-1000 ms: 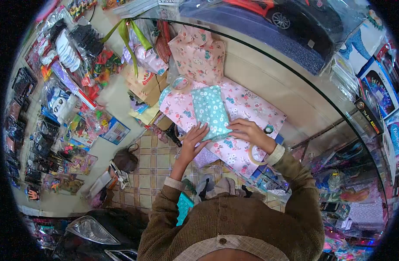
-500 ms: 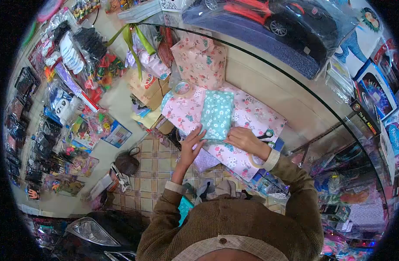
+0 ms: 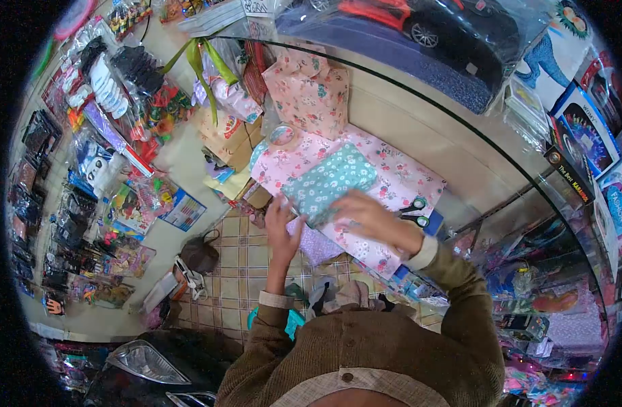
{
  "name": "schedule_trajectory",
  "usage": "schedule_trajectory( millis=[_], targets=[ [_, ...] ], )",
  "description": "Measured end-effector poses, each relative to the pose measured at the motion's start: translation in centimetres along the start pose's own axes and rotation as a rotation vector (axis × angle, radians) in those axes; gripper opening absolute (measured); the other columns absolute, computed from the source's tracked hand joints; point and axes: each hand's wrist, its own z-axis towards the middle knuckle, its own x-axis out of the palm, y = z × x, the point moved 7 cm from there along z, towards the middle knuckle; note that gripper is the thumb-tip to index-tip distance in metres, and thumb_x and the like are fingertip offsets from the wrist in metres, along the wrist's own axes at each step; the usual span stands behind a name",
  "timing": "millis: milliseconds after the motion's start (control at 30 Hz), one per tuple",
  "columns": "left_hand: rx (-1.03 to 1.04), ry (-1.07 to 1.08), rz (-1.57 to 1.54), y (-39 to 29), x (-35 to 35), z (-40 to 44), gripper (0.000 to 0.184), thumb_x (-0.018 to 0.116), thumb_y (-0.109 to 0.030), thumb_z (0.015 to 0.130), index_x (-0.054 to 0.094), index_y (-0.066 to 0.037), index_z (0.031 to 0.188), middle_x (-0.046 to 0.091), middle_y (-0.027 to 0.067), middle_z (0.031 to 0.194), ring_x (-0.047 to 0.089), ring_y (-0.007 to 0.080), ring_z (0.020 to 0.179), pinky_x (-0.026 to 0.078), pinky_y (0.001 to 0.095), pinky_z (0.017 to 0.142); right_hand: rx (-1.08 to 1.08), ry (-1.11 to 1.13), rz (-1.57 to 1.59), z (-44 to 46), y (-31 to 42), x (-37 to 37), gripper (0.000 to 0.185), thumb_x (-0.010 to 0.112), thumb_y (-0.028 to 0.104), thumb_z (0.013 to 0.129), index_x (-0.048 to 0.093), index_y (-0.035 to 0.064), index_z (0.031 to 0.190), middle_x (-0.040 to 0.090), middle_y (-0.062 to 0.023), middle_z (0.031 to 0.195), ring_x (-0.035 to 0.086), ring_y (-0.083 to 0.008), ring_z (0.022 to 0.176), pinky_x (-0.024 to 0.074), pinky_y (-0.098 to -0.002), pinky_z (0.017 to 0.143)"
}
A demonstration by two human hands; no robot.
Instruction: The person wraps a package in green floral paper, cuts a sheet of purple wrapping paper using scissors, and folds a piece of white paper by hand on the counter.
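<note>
A parcel wrapped in teal paper with white flowers [image 3: 334, 178] lies at a slant over the pink floral wrapping paper [image 3: 409, 178]. My left hand [image 3: 282, 227] is at the parcel's lower left end, its thumb and fingers around the corner. Smeared by motion, my right hand [image 3: 375, 220] is over or just beside the parcel's lower right edge; its fingers are not clear. Green-and-black scissors [image 3: 415, 211] rest on the paper to the right of that hand. A tape roll [image 3: 282, 136] lies at the paper's upper left.
A pink floral gift bag [image 3: 305, 95] stands behind the paper. The curved glass edge [image 3: 453, 112] of a counter arcs across, with a boxed toy car [image 3: 453, 41] above it. Packaged goods [image 3: 111, 88] hang at the left. A tiled floor [image 3: 239, 271] shows below.
The parcel has turned from upright to slanted, its near end swinging left. My left hand has shifted slightly left and down with it. My right hand has lifted off its near edge and blurred.
</note>
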Motion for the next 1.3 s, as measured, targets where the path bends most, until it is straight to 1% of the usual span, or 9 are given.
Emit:
schedule_trajectory(
  millis=[67,233,433,800,1000,1133,1167,1267,1300],
  targets=[
    [0.096,0.15,0.019,-2.4,0.7,0.0,0.053,0.072,-0.018,0.08,0.053,-0.009,0.128,0.045,0.0147,0.14,0.04,0.0335,0.131,0.026,0.0494,0.108,0.11,-0.093,-0.055,-1.3,-3.3,-2.8,0.024,0.066,0.018,0.083,0.066,0.0058,0.104,0.062,-0.0098,0.115,0.057,-0.0278,0.11,0.0407,-0.0433,0.1],
    [0.146,0.368,0.063,-4.8,4.2,2.2,0.061,0.073,-0.022,0.078,0.049,-0.011,0.133,0.041,0.011,0.145,0.035,0.0308,0.136,0.022,0.051,0.112,0.048,-0.061,-0.214,-0.8,-5.5,-4.8,0.031,0.064,0.015,0.085,0.063,0.0055,0.114,0.061,-0.0122,0.119,0.058,-0.0294,0.11,0.0438,-0.0419,0.098],
    [0.249,0.506,0.2,-4.6,7.6,2.6,0.063,0.065,-0.015,0.082,0.042,-0.016,0.14,0.038,0.0098,0.147,0.04,0.0295,0.133,0.029,0.0457,0.111,-0.031,0.008,-0.261,-2.0,-7.4,-1.1,0.039,0.061,0.011,0.083,0.059,0.0044,0.121,0.06,-0.0111,0.123,0.056,-0.0252,0.116,0.0475,-0.0391,0.098],
    [0.43,0.618,0.203,-2.8,5.8,3.3,0.06,0.056,-0.009,0.084,0.041,-0.021,0.141,0.044,0.0004,0.144,0.041,0.0221,0.133,0.027,0.048,0.112,0.035,0.082,-0.251,-3.3,-8.7,-2.4,0.038,0.058,0.011,0.088,0.059,0.0111,0.126,0.057,-0.0081,0.129,0.058,-0.0269,0.116,0.0456,-0.0396,0.1],
    [0.405,0.54,0.249,1.4,2.1,1.5,0.06,0.058,-0.009,0.084,0.042,-0.017,0.141,0.047,0.0022,0.142,0.046,0.0196,0.13,0.021,0.0515,0.113,0.133,0.037,-0.076,-4.0,-10.1,-3.5,0.026,0.058,0.013,0.089,0.066,0.0052,0.113,0.063,-0.0122,0.119,0.062,-0.0267,0.106,0.0499,-0.0365,0.091],
    [0.103,0.367,0.069,5.7,-0.6,0.6,0.05,0.059,-0.003,0.084,0.051,-0.01,0.133,0.051,0.0109,0.137,0.048,0.0296,0.127,0.023,0.0512,0.112,0.458,-0.37,0.143,-5.4,-11.7,-7.1,0.023,0.06,0.014,0.088,0.068,0.0029,0.107,0.068,-0.0118,0.107,0.064,-0.0204,0.097,0.0497,-0.0318,0.087],
    [0.027,0.211,-0.099,6.4,-1.2,0.5,0.037,0.055,-0.011,0.092,0.054,-0.005,0.129,0.055,0.0149,0.132,0.052,0.0298,0.123,0.027,0.0494,0.11,0.548,-0.464,0.22,-6.2,-13.4,-7.0,0.024,0.059,0.015,0.091,0.067,0.0024,0.109,0.068,-0.0089,0.104,0.062,-0.0152,0.095,0.0481,-0.0299,0.085],
    [-0.595,0.113,-0.559,10.1,1.8,-0.6,0.045,0.049,-0.032,0.097,0.05,-0.007,0.133,0.05,0.0124,0.137,0.045,0.0281,0.128,0.024,0.0473,0.111,0.634,-0.627,0.708,-8.0,-19.5,-2.7,0.031,0.054,0.024,0.096,0.062,-0.0017,0.112,0.069,-0.0098,0.091,0.065,-0.0171,0.083,0.0499,-0.0272,0.081],
    [-0.703,0.144,-0.667,10.3,3.2,-1.3,0.049,0.047,-0.038,0.097,0.048,-0.006,0.134,0.051,0.0128,0.135,0.046,0.026,0.126,0.028,0.0465,0.108,0.706,-0.517,0.715,-7.9,-20.3,-1.4,0.035,0.051,0.028,0.097,0.061,-0.0007,0.113,0.068,-0.0103,0.093,0.065,-0.0167,0.085,0.0495,-0.0254,0.081]
  ],
)
